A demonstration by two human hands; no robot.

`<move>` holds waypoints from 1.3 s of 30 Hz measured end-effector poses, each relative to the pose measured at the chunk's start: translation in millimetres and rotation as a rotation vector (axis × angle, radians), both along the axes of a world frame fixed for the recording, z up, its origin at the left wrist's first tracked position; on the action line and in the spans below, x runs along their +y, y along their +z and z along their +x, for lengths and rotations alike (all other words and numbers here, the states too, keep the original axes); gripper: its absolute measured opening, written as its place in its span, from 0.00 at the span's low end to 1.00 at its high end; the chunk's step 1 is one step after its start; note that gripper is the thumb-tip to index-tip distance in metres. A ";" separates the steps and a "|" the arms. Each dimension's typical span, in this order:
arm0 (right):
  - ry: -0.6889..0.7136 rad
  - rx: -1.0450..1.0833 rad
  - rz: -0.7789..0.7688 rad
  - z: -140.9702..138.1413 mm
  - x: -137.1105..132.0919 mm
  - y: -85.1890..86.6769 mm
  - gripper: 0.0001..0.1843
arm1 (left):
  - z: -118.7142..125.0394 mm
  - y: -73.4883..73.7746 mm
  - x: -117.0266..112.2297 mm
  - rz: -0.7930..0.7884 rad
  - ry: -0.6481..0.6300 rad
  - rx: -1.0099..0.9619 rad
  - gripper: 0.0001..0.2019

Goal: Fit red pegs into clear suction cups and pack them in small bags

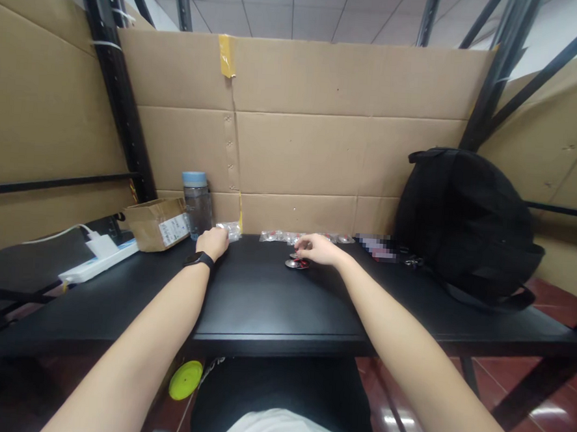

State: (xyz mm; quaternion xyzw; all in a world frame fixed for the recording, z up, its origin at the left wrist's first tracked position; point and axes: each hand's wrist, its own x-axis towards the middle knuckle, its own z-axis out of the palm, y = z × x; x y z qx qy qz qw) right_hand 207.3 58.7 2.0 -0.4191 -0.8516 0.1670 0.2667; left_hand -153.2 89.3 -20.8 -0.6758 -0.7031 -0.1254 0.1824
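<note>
Steadiness counts most here, I judge: with the left hand curled shut on a clear packet far left, the right hand, fingertips pinched on the metal-and-red piece at far centre, does best pressing it flat to the table.

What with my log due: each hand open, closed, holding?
Left hand: curled at clear packet; hold unclear.
Right hand: curled over metal piece; hold unclear.
</note>
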 end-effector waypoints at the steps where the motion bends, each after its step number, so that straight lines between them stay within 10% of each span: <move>1: -0.019 0.010 0.006 0.4 -1.1 1.3 0.09 | 0.2 1.1 -1.6 0.013 0.019 0.005 0.17; 39: -0.116 0.038 0.128 13.6 20.7 13.4 0.08 | -12.0 8.9 30.4 -0.210 -0.094 -0.100 0.22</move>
